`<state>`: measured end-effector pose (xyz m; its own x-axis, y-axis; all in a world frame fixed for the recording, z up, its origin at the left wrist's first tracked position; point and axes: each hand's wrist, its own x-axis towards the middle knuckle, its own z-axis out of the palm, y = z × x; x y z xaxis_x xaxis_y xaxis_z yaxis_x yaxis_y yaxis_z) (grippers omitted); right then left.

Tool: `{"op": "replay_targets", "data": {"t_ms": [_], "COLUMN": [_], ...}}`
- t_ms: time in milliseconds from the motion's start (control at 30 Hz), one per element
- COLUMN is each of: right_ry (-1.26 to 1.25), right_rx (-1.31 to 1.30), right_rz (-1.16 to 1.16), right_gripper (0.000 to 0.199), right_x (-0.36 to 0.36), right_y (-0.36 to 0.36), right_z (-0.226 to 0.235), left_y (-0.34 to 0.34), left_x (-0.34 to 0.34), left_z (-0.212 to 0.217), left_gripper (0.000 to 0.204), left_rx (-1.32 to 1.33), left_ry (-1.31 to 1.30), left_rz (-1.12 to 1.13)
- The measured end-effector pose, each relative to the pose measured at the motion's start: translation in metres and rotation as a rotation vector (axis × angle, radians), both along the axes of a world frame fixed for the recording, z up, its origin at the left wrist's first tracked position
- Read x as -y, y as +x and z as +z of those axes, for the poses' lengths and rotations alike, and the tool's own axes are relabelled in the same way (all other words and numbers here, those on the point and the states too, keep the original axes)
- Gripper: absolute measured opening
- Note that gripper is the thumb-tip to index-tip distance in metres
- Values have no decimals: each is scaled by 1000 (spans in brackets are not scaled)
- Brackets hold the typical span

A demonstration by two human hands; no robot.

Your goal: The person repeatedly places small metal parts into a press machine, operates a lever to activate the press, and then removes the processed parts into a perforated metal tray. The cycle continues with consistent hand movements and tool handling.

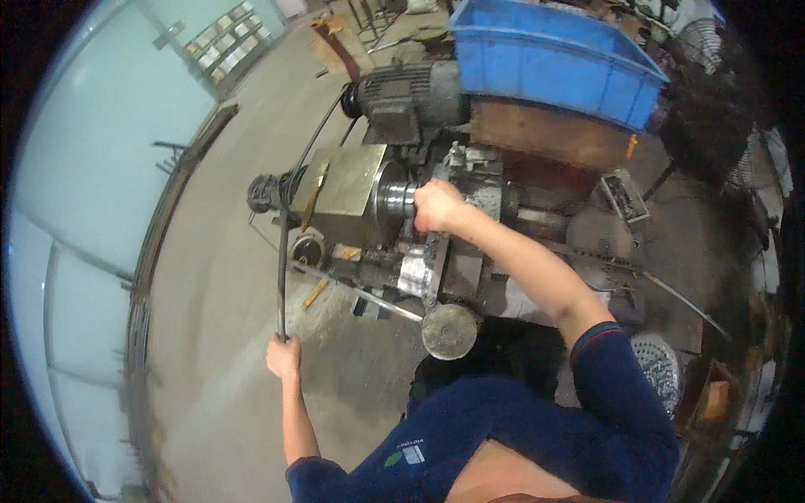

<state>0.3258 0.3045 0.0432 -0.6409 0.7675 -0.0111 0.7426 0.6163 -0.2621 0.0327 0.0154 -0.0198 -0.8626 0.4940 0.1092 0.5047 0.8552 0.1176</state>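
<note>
A small belt-driven lathe stands in front of me, its box-shaped headstock [348, 180] topped by a dull metal plate. My left hand [285, 355] is wrapped round the lower end of a long dark lever [283, 277], which rises to the pulley end of the headstock. At the shiny spindle nose [397, 201] my right hand [438, 206] is closed, its back toward me. Whatever its fingers grip is hidden behind them. Below that hand lies the cross slide [436, 260], with a round metal disc [449, 331] at its near end.
An electric motor [411, 101] sits behind the headstock. To its right, a large blue bin [553, 63] rests over a brown board. A perforated basket [656, 365] of small metal parts is near my right elbow. Long bars [159, 243] lie along the left wall.
</note>
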Motion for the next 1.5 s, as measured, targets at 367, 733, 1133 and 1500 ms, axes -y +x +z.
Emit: {"op": "replay_targets", "data": {"t_ms": [367, 733, 1133, 1500], "right_ry": [602, 927, 752, 98], "right_rx": [-255, 9, -305, -452], "right_rz": [1, -657, -465, -1316], "right_gripper": [16, 72, 32, 18], "right_x": [-38, -79, 35, 292], "right_y": [141, 239, 317, 487], "right_z": [124, 140, 82, -97], "left_y": [-12, 23, 89, 93], "left_x": [2, -36, -149, -168], "left_z": [-8, 42, -38, -37], "left_gripper": [31, 31, 29, 38], "left_rx": [-11, -230, 141, 312], "left_ry": [86, -110, -16, -295], "left_rz": [-44, -570, -1013, -983]}}
